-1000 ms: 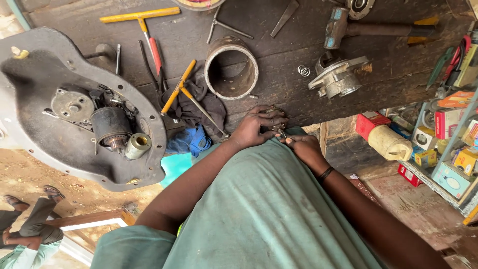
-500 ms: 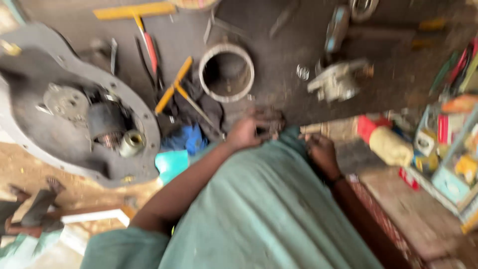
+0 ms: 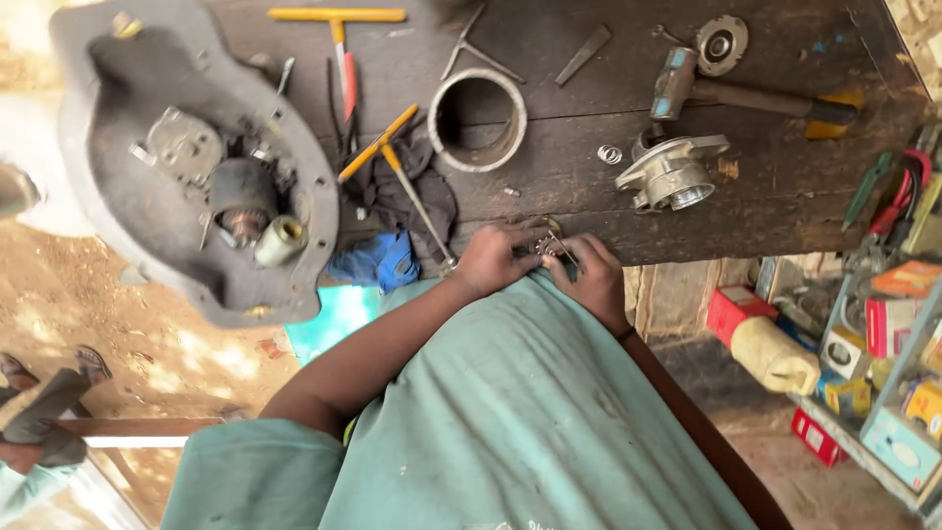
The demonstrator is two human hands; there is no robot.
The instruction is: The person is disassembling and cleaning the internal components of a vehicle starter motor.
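- The left hand [image 3: 494,257] and right hand [image 3: 589,278] meet at the near edge of the bench [image 3: 589,211], fingers curled shut around a small metal part [image 3: 546,241] pinched between them.
- The work looks fiddly, so wrists are best braced on the bench edge.
- A steady grip matters, since a dropped part would fall off that edge.

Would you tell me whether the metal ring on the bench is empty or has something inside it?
Empty: the metal ring shows only dark bench through its opening.
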